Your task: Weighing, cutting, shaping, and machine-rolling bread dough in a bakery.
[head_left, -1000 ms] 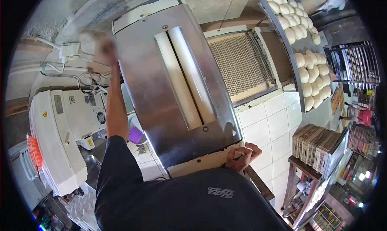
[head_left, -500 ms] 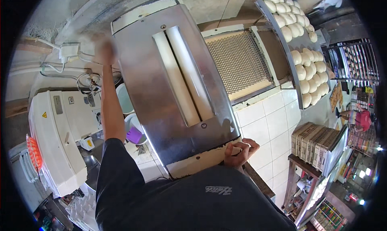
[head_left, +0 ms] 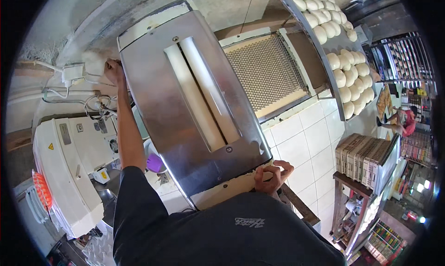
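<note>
A dough roller machine with a steel cover (head_left: 153, 94) fills the middle. Through its long slot show two pale rollers (head_left: 204, 94) with a dark gap between them. My left arm stretches along the machine's left side, and my left hand (head_left: 114, 72) is closed by its far left edge. Whatever its curled fingers hold, if anything, is hidden. At the near right corner of the machine my right hand (head_left: 273, 178) is bent, thumb and fingers drawn together against the edge. I cannot make out anything between those fingers.
Right of the rollers lies a textured mesh-like panel (head_left: 266, 73). Beyond it, a tray (head_left: 340, 99) carries many round dough balls (head_left: 354, 83). A stack of slatted trays (head_left: 359, 157) stands lower right, a white machine (head_left: 69, 159) at left. Another person (head_left: 409, 122) is far right.
My left hand, blurred before, is now sharp and still by the machine's left edge. The whole view has shifted slightly. My right hand stays at the near corner, its fingers a little more curled.
</note>
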`<state>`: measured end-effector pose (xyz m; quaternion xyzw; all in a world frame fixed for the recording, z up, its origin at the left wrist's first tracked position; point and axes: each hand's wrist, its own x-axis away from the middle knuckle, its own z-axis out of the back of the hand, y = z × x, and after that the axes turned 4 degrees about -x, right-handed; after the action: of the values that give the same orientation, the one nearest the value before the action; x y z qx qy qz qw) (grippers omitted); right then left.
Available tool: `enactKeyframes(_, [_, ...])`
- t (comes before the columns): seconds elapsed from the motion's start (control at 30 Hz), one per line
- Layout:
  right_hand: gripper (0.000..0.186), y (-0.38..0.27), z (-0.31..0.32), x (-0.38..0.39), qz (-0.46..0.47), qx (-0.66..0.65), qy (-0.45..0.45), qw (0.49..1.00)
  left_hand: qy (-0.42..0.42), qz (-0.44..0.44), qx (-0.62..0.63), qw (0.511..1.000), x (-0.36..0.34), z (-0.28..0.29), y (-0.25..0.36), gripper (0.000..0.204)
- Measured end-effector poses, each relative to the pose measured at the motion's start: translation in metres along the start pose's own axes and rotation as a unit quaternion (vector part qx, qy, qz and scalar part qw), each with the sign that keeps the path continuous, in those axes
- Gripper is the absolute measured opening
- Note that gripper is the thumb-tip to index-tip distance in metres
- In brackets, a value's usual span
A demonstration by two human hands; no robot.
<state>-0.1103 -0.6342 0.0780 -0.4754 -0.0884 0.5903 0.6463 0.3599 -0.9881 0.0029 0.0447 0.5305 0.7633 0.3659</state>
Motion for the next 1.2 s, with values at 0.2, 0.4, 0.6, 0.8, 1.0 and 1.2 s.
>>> enactKeyframes(0.2, [0.017,0.001,0.001,-0.001,0.009,0.005,-0.015,1.000,0.012,-0.013,0.016,1.000,0.000,-0.004,-0.012,0.046])
enactKeyframes(0.4, [0.020,-0.008,0.001,-0.002,-0.083,-0.026,-0.003,0.996,-0.064,0.007,0.059,0.996,-0.026,-0.020,-0.022,0.045])
enactKeyframes(0.6, [0.022,-0.002,0.001,-0.006,-0.025,-0.012,-0.004,1.000,-0.135,0.048,0.110,0.984,-0.013,-0.012,-0.030,0.044])
enactKeyframes(0.8, [0.022,-0.019,0.001,-0.010,-0.051,-0.033,0.014,0.998,-0.193,0.094,0.126,0.969,-0.035,-0.005,-0.055,0.045])
enactKeyframes(1.0, [0.021,-0.017,0.003,-0.018,-0.012,-0.028,-0.016,0.999,-0.293,0.132,0.107,0.941,-0.068,0.018,-0.077,0.047])
enactKeyframes(1.2, [0.012,0.003,0.010,-0.036,-0.093,-0.196,-0.047,0.975,-0.240,0.021,0.045,0.970,-0.017,0.035,-0.051,0.050])
